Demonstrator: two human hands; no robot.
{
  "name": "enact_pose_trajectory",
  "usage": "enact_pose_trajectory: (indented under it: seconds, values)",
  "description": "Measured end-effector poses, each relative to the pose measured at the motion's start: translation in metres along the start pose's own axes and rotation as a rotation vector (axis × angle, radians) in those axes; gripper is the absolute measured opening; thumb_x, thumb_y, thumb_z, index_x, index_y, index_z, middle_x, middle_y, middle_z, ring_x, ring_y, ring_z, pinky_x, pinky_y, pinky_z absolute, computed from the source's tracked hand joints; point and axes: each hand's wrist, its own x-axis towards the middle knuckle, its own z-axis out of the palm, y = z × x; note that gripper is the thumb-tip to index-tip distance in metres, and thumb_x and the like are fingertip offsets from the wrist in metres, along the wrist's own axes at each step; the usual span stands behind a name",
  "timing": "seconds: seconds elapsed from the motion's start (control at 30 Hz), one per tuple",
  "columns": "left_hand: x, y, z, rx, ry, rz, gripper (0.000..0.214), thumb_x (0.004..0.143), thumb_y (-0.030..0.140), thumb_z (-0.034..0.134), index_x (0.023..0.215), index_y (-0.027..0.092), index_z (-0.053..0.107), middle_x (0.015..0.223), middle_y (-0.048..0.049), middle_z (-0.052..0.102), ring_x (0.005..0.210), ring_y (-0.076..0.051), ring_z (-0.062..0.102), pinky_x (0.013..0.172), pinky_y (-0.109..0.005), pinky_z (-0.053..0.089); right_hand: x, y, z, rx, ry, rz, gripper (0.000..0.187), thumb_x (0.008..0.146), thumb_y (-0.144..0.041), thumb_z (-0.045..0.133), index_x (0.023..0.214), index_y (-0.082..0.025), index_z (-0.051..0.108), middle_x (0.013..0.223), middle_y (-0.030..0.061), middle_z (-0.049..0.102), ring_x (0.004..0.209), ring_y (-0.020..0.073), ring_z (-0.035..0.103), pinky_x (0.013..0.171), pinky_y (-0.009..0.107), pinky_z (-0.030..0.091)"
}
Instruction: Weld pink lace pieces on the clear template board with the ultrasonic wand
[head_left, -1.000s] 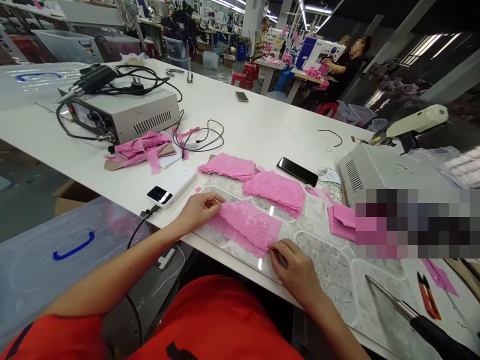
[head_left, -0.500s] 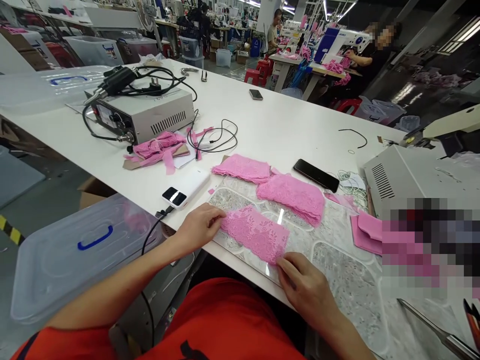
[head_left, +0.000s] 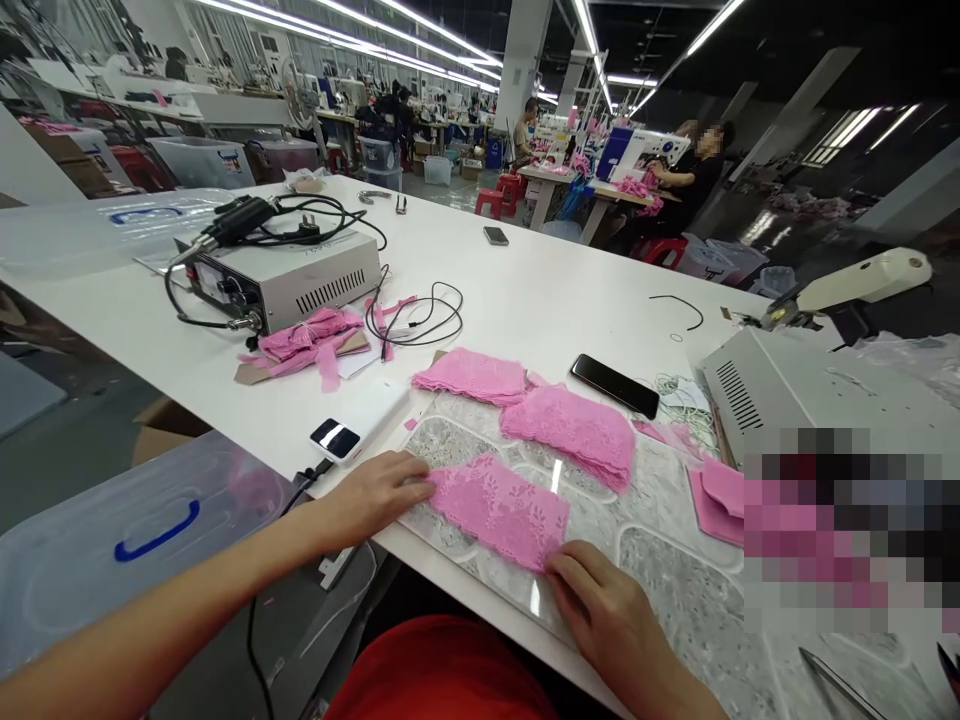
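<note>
The single head-worn camera looks forward and down across the white table point(head_left: 540, 300) from close above its near edge.

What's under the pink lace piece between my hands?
A grey speckled board shows around the pink lace piece; directly beneath, the lace covers whatever is there, so that can't be seen.

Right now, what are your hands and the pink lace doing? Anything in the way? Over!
Left hand and right hand holding opposite ends. Pink lace spread out, flower pattern showing. Nothing lying across it; nearest pink stack just beyond.
</note>
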Motion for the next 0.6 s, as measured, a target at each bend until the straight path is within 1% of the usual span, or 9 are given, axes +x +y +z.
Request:
enact_pose_trajectory:
  seconds: [0.07,0.13,0.2,0.3,0.33,0.37,0.43,0.53,0.6]
  values:
    - [0.01,-0.001,-0.005,-0.062,-0.081,-0.028,0.029,0.097,0.013,0.037,0.098,0.019,0.065,0.1,-0.0098,0.067,0.089,-0.018,0.063,0.08,-0.028,0.049,0.01,0.005,-0.01,0.103,-0.07,0.079,0.016,0.089,-0.016,0.047,0.081,-0.022,0.06,0.074,0.0018,0.063,0.06,0.0109,0.06,0.053,0.021,0.05]
    - [0.025,-0.007,-0.013,-0.18,-0.161,-0.126,0.025,0.095,0.016,0.041,0.089,0.018,0.065,0.094,-0.0071,0.067,0.082,-0.015,0.063,0.076,-0.023,0.048,0.027,0.014,-0.023,0.179,-0.146,0.173,0.018,0.089,-0.022,0.048,0.075,-0.022,0.059,0.068,0.0007,0.06,0.054,0.0101,0.054,0.048,0.021,0.045]
    - [0.044,-0.021,-0.024,-0.265,-0.177,-0.241,0.021,0.091,0.018,0.045,0.082,0.018,0.065,0.084,-0.003,0.067,0.075,-0.013,0.063,0.07,-0.02,0.047,0.051,0.027,-0.034,0.215,-0.185,0.253,0.023,0.089,-0.03,0.049,0.069,-0.021,0.058,0.062,-0.0001,0.057,0.053,0.0108,0.05,0.048,0.023,0.043]
    - [0.082,-0.057,-0.04,-0.241,-0.122,-0.315,0.02,0.085,0.018,0.046,0.076,0.018,0.064,0.066,0.0014,0.064,0.061,-0.012,0.06,0.062,-0.019,0.044,0.102,0.054,-0.041,0.254,-0.189,0.321,0.029,0.086,-0.039,0.052,0.064,-0.019,0.057,0.06,-0.0007,0.056,0.054,0.0109,0.048,0.049,0.024,0.04]
    - [0.095,-0.072,-0.046,-0.223,-0.095,-0.342,0.019,0.084,0.018,0.046,0.076,0.018,0.064,0.066,0.0014,0.065,0.061,-0.012,0.059,0.061,-0.02,0.043,0.121,0.063,-0.041,0.242,-0.187,0.322,0.031,0.084,-0.039,0.053,0.06,-0.019,0.056,0.059,-0.0009,0.055,0.054,0.0109,0.048,0.05,0.024,0.039]
    - [0.109,-0.087,-0.052,-0.199,-0.064,-0.367,0.019,0.083,0.019,0.047,0.075,0.018,0.064,0.068,0.001,0.066,0.062,-0.013,0.059,0.061,-0.02,0.043,0.142,0.073,-0.041,0.218,-0.143,0.313,0.029,0.082,-0.037,0.055,0.06,-0.019,0.057,0.06,-0.0005,0.057,0.056,0.0113,0.048,0.052,0.025,0.039]
    - [0.131,-0.114,-0.061,-0.137,0.022,-0.418,0.02,0.082,0.02,0.045,0.077,0.017,0.064,0.075,-0.0009,0.067,0.07,-0.015,0.06,0.067,-0.022,0.043,0.181,0.091,-0.039,0.191,-0.068,0.302,0.021,0.081,-0.033,0.056,0.066,-0.019,0.063,0.069,0.0013,0.061,0.061,0.0122,0.05,0.058,0.027,0.041]
    - [0.146,-0.14,-0.066,-0.052,0.128,-0.462,0.024,0.084,0.023,0.042,0.084,0.016,0.066,0.093,-0.0062,0.067,0.084,-0.018,0.06,0.078,-0.026,0.044,0.226,0.111,-0.03,0.162,0.039,0.269,0.014,0.079,-0.029,0.058,0.073,-0.019,0.067,0.086,0.0049,0.062,0.068,0.0121,0.051,0.069,0.03,0.045]
    - [0.141,-0.148,-0.06,-0.027,0.13,-0.457,0.027,0.085,0.025,0.041,0.085,0.016,0.066,0.097,-0.0078,0.066,0.087,-0.019,0.06,0.081,-0.028,0.044,0.238,0.118,-0.017,0.161,0.071,0.231,0.013,0.079,-0.027,0.058,0.076,-0.02,0.069,0.092,0.0062,0.061,0.07,0.0124,0.052,0.072,0.032,0.047]
